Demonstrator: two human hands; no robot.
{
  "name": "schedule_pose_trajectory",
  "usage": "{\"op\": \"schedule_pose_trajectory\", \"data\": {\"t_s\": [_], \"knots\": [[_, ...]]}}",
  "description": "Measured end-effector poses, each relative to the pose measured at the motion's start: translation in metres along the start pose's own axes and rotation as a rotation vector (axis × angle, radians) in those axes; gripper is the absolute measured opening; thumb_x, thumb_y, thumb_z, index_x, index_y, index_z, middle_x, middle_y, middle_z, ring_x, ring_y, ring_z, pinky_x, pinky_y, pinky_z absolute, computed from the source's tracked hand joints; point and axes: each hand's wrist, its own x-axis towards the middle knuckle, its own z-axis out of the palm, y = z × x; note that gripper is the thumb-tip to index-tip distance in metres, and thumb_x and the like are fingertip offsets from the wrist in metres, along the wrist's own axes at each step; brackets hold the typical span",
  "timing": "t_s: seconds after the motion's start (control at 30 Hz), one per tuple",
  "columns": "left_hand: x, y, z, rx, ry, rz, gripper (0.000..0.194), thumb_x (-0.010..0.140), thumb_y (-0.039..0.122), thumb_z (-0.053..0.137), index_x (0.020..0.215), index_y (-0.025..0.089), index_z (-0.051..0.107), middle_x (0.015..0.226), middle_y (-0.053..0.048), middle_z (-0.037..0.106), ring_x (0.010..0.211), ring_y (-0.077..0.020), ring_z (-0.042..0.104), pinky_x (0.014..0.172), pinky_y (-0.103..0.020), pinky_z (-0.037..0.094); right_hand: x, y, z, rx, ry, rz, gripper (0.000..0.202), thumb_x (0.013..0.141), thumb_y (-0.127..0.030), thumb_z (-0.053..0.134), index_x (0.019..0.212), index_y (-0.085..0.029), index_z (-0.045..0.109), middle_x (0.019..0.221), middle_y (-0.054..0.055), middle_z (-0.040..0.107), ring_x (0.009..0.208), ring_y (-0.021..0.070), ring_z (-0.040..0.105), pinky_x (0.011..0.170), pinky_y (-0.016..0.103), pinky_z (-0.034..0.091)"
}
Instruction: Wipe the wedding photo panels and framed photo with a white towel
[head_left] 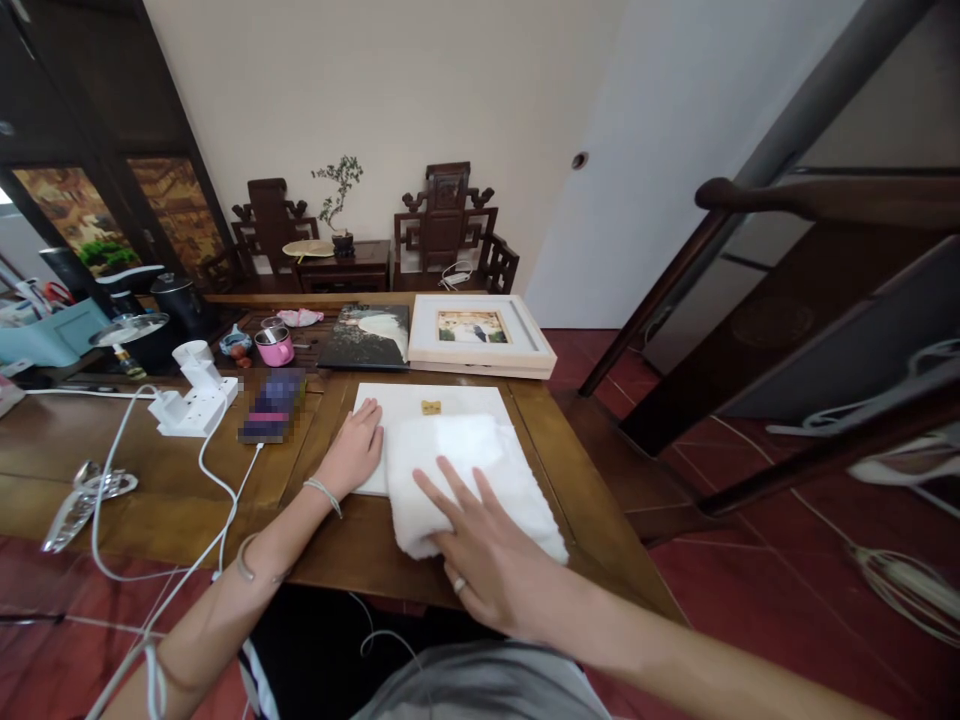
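A white board or panel lies flat on the wooden table, with a small gold metal bracket near its far edge. Over its near right part is spread a folded white fluffy towel, which hides much of the panel and hangs past its near edge. My left hand rests flat on the panel's left edge, fingers stretched out. Fingers spread, my right hand lies on the towel's near side; its lowest digits are partly out of sight at the towel's near edge.
Behind the panel are a framed picture and a dark photo panel. To the left lie a phone, a white power strip with cables, a pink cup and a shiny metal clip-like object. A wooden chair stands right.
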Motion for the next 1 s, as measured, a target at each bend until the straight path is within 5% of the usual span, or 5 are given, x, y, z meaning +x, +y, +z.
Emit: {"op": "schedule_pose_trajectory", "data": {"t_s": [0.1, 0.37, 0.47, 0.83, 1.0], "knots": [[0.0, -0.001, 0.001, -0.005, -0.001, 0.002, 0.042, 0.093, 0.018, 0.032, 0.129, 0.008, 0.049, 0.144, -0.019, 0.044, 0.139, -0.0267, 0.033, 0.114, -0.049, 0.027, 0.01, 0.004, -0.004, 0.022, -0.008, 0.006, 0.031, 0.08, -0.015, 0.052, 0.106, -0.011, 0.068, 0.154, 0.019, 0.024, 0.14, 0.0457, 0.008, 0.107, 0.069, 0.017], [0.002, -0.003, 0.0, -0.05, -0.017, 0.004, 0.046, 0.092, 0.013, 0.03, 0.135, 0.007, 0.045, 0.146, -0.02, 0.041, 0.14, -0.0282, 0.03, 0.113, -0.052, 0.028, 0.109, 0.055, -0.014, -0.123, 0.018, 0.185, 0.045, 0.09, -0.022, 0.04, 0.131, -0.011, 0.053, 0.153, 0.02, 0.026, 0.138, 0.047, 0.018, 0.101, 0.071, 0.025], [0.001, -0.003, -0.001, -0.084, 0.001, 0.028, 0.047, 0.091, 0.012, 0.03, 0.137, 0.012, 0.044, 0.145, -0.016, 0.043, 0.141, -0.0273, 0.029, 0.113, -0.053, 0.028, 0.123, 0.062, -0.016, -0.167, 0.005, 0.175, 0.046, 0.09, -0.022, 0.041, 0.133, -0.01, 0.052, 0.152, 0.022, 0.028, 0.137, 0.0475, 0.021, 0.1, 0.071, 0.026], [-0.001, -0.008, 0.0, -0.066, -0.035, 0.017, 0.047, 0.091, 0.017, 0.039, 0.136, 0.011, 0.044, 0.147, -0.018, 0.039, 0.141, -0.0273, 0.029, 0.114, -0.052, 0.025, 0.028, -0.004, -0.006, -0.089, -0.073, -0.024, 0.038, 0.08, -0.025, 0.057, 0.114, -0.01, 0.066, 0.153, 0.023, 0.023, 0.138, 0.0497, 0.014, 0.104, 0.072, 0.018], [-0.002, -0.011, 0.002, -0.063, -0.031, 0.018, 0.049, 0.087, 0.013, 0.041, 0.136, 0.009, 0.044, 0.147, -0.02, 0.039, 0.141, -0.0267, 0.029, 0.114, -0.052, 0.025, 0.014, -0.012, -0.007, -0.006, -0.104, -0.027, 0.033, 0.08, -0.024, 0.057, 0.109, -0.015, 0.068, 0.154, 0.018, 0.023, 0.14, 0.0457, 0.011, 0.107, 0.07, 0.017]]}}
